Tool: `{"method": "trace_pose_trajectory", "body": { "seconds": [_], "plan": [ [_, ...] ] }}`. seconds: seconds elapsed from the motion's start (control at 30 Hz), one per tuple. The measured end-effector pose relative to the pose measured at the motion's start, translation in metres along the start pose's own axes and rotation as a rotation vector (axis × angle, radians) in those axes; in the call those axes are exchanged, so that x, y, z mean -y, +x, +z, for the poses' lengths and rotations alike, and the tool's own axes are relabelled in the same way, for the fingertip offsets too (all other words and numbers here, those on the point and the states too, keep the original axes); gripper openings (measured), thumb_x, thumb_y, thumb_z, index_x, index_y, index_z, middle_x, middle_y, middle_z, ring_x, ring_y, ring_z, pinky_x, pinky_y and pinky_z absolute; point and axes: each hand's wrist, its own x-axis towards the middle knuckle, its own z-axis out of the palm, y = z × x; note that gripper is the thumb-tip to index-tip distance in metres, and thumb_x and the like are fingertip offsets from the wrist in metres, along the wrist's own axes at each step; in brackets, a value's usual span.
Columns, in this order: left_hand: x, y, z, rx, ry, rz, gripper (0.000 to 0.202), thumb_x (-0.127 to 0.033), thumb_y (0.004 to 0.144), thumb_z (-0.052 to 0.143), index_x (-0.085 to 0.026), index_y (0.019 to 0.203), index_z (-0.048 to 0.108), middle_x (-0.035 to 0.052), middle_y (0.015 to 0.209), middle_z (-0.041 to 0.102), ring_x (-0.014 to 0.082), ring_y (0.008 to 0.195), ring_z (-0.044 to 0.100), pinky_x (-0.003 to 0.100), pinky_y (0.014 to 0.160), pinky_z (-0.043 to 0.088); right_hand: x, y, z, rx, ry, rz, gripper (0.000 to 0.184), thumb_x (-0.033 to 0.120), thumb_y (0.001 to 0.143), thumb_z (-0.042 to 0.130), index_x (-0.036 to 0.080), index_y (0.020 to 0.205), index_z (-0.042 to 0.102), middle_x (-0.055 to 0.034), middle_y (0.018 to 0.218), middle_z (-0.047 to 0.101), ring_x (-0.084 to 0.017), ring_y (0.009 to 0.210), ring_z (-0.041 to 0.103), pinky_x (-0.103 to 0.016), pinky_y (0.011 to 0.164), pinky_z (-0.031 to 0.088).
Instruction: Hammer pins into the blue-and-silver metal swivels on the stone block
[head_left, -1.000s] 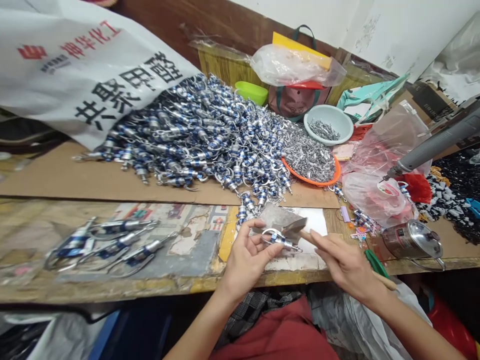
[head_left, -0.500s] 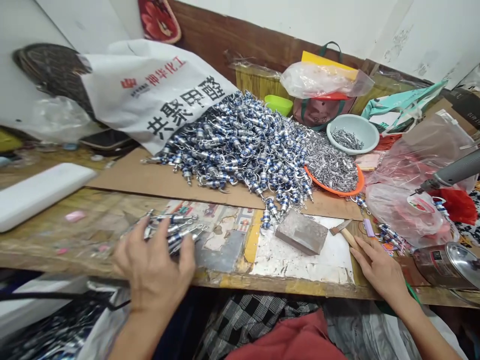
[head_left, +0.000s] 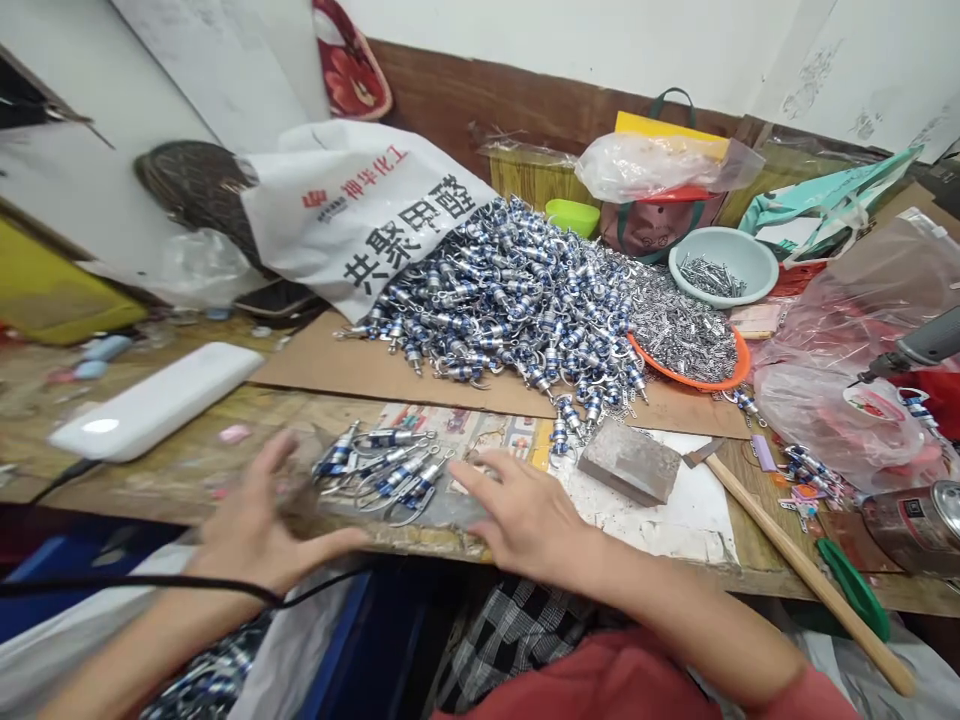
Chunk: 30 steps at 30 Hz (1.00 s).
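Note:
A small bunch of blue-and-silver metal pieces with rings and curved clasps (head_left: 401, 470) lies near the table's front edge. To its left is my left hand (head_left: 259, 530), empty, with thumb and fingers spread wide and a little blurred. My right hand (head_left: 529, 515) reaches in from the other side, fingers apart and holding nothing, its fingertips close to the bunch. A hammer (head_left: 806, 565) with a wooden handle rests at the right, its head beside a grey metal block (head_left: 628, 462). The block sits on a white sheet (head_left: 694, 525).
A large heap of the same pieces (head_left: 517, 300) covers cardboard (head_left: 315, 365) behind. Right of it stand an orange basket (head_left: 742, 370) of small metal parts, a pale bowl (head_left: 765, 265), a screwdriver tool (head_left: 922, 340) and a tin (head_left: 900, 530). A white power bank (head_left: 161, 400) lies left, with a cable.
My right hand has let go of the hammer and moved left to the small bunch. My left hand has come off those pieces, leaving them on the table. The view has shifted left.

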Motion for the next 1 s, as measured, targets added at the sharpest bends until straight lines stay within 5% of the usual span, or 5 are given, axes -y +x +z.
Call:
{"method": "trace_pose_trajectory", "body": {
  "seconds": [0.17,0.3,0.53,0.77,1.0],
  "plan": [
    [-0.026,0.036,0.012,0.288,0.141,0.103,0.102,-0.05,0.059,0.069,-0.013,0.139,0.018,0.0268,0.142,0.027,0.0439,0.128,0.028,0.062,0.091,0.034,-0.006,0.092,0.021,0.326,0.011,0.096,0.092,0.038,0.056,0.077,0.023,0.133,0.028,-0.0104,0.123,0.045,-0.03,0.105,0.052,-0.043,0.08,0.048],
    [-0.028,0.032,0.019,0.241,0.155,0.164,0.091,-0.056,0.062,0.063,-0.016,0.137,0.03,0.0226,0.132,0.043,0.0434,0.121,0.038,0.06,0.088,0.036,-0.01,0.112,0.029,0.402,0.035,0.064,0.077,0.042,0.054,0.076,0.021,0.121,0.045,-0.009,0.112,0.05,-0.029,0.095,0.056,-0.04,0.076,0.048],
    [-0.023,0.006,0.028,-0.051,0.102,0.357,0.051,-0.04,0.075,0.057,-0.019,0.121,0.051,0.0147,0.111,0.06,0.0339,0.115,0.046,0.047,0.094,0.036,-0.014,0.087,0.047,0.19,0.213,0.129,0.059,0.034,0.061,0.075,0.025,0.115,0.054,-0.0026,0.102,0.056,-0.021,0.093,0.056,-0.03,0.076,0.045],
    [-0.033,0.026,0.01,0.181,0.132,0.36,0.05,-0.044,0.072,0.054,-0.02,0.115,0.057,0.0107,0.111,0.062,0.0281,0.093,0.058,0.039,0.082,0.046,-0.013,0.08,0.06,-0.017,0.431,0.191,0.052,0.022,0.061,0.075,0.02,0.11,0.057,-0.003,0.099,0.058,-0.018,0.092,0.056,-0.029,0.079,0.046],
    [-0.043,0.038,0.003,0.249,0.105,0.22,0.037,-0.037,0.065,0.053,-0.02,0.096,0.065,0.0079,0.099,0.067,0.0276,0.089,0.062,0.037,0.08,0.047,-0.009,0.084,0.08,-0.13,0.806,0.396,0.056,0.019,0.057,0.074,0.02,0.109,0.053,-0.0012,0.101,0.056,-0.008,0.059,0.054,-0.024,0.061,0.049]
  ]
}}
